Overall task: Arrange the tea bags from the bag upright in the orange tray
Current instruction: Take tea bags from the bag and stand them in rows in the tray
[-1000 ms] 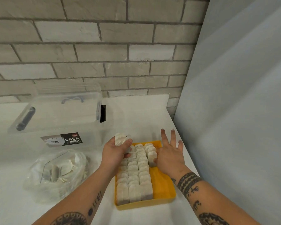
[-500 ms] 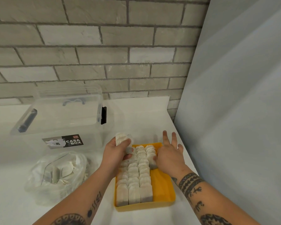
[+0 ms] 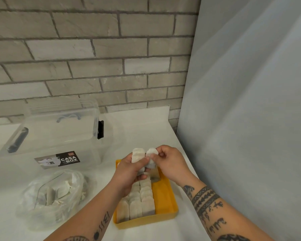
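The orange tray [image 3: 165,197] lies on the white table in front of me, with three rows of upright tea bags [image 3: 141,204] along its left side and a bare strip on its right. Above its far end my left hand [image 3: 130,169] grips a small stack of tea bags [image 3: 137,154]. My right hand [image 3: 170,162] pinches one tea bag [image 3: 151,158] at the right of that stack. The clear plastic bag [image 3: 52,193] with more tea bags lies to the left of the tray.
A clear lidded storage box [image 3: 59,136] labelled CASA BOX stands behind the plastic bag, by the brick wall. A grey panel [image 3: 250,119] rises along the table's right edge, close to the tray.
My right hand has lifted off the tea bags in the tray and come up to the stack in my left hand, pinching one bag there. The view has shifted slightly.
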